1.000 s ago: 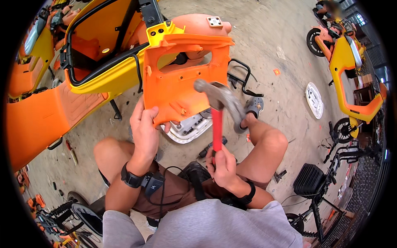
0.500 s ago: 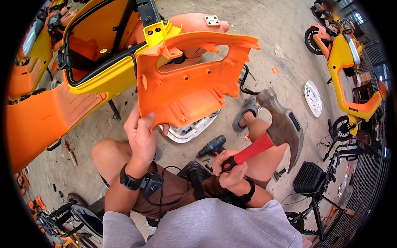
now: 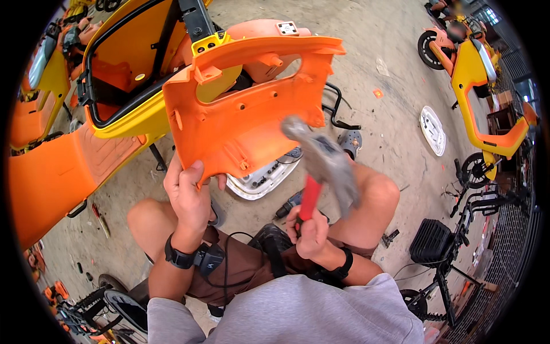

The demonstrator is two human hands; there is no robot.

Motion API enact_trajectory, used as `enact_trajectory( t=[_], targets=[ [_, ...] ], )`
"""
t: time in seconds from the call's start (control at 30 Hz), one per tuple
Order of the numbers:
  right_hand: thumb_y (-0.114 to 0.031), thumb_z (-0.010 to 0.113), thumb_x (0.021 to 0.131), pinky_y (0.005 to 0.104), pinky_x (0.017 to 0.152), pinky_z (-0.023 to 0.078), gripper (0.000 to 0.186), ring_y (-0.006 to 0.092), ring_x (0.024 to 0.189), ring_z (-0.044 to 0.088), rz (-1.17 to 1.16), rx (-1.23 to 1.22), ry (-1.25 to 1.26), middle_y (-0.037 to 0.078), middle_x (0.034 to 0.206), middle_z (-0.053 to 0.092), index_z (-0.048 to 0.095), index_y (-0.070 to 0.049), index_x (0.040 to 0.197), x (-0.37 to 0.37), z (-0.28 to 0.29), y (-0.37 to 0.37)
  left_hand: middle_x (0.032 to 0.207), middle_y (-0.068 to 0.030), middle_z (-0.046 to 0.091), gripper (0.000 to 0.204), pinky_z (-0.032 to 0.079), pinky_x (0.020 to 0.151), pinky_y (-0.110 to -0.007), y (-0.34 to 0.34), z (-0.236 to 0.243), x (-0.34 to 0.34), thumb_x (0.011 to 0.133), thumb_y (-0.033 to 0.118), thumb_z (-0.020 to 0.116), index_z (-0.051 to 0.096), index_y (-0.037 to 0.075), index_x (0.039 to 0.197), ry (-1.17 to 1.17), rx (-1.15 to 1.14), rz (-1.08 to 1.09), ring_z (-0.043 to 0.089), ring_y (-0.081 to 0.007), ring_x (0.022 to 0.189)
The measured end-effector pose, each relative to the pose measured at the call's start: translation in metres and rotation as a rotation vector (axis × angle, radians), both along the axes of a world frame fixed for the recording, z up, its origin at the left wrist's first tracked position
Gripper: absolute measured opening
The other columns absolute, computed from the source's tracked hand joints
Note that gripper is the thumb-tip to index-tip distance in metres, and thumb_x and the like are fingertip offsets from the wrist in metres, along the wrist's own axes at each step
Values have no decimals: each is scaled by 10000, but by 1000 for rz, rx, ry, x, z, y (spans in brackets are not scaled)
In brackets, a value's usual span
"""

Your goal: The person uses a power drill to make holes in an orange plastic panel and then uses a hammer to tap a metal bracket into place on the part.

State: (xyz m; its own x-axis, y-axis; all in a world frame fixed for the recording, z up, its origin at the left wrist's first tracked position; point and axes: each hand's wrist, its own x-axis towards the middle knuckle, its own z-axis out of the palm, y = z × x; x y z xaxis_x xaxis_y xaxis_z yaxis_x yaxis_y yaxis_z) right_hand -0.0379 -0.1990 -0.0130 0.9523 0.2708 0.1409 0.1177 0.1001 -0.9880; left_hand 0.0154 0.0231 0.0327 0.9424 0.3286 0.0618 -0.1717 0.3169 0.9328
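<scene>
The orange panel (image 3: 252, 123) is held up in front of the seated person, over the concrete floor (image 3: 401, 86), its inner face with pegs and ribs turned toward the body. The left hand (image 3: 190, 198) grasps its lower left corner, thumb on the near face, while the right hand (image 3: 311, 234) is wrapped around the red handle of a hammer (image 3: 323, 157). The panel's long upper edge runs out to the right, past its cut-out window, and its right edge faces the widest room: a stretch of concrete reaching across to a white shell (image 3: 433, 132) on the floor. The left side is tighter — the yellow and orange scooter body (image 3: 129, 123) stands close behind that edge. The hammer head overlaps the panel's lower right part in view; it is blurred, so contact is hard to judge. Below the panel's lower edge sits a white tray (image 3: 252, 196) with small dark parts in it, and a power drill (image 3: 291, 203) lies near the right hand, between the knees. A bent black bar (image 3: 344, 125) juts out beyond the panel's right edge, near the gray shoe (image 3: 350, 140) — farther right stand a yellow scooter (image 3: 467, 100) and a black ribbed box (image 3: 429, 243) on a dark frame.
</scene>
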Motion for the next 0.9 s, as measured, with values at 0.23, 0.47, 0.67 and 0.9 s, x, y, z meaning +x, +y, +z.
enact_trajectory(
  t=[0.23,0.47,0.67,0.9],
  targets=[
    [-581,309,998,268,410,381,561,127,437,414,-156,181,-234,62,580,445,425,-33,1035,-3,-15,-2,1055,-169,603,356,444,531,-304,3,-7,-5,930,177,442,461,-45,1208,-86,-5,-48,590,-242,704],
    [-280,363,1055,222,438,311,344,60,463,418,-75,-10,184,15,571,469,507,23,979,13,1,3,1097,-158,593,348,445,538,-299,-2,-7,-6,929,180,423,465,-34,1200,-51,88,-18,587,-218,744],
    [-481,362,1015,231,409,322,504,83,441,418,-117,118,-3,42,575,469,491,6,1008,2,-13,-1,1104,-147,594,346,438,534,-301,-4,9,0,935,183,420,458,-20,1212,13,-71,22,580,-201,742],
    [-483,387,1017,229,404,320,476,69,438,407,-196,75,27,15,573,463,496,-20,986,10,-13,7,1064,-146,613,355,458,542,-295,-5,2,-2,917,118,411,480,-51,1221,-19,-80,-50,598,-209,761]
  ],
)
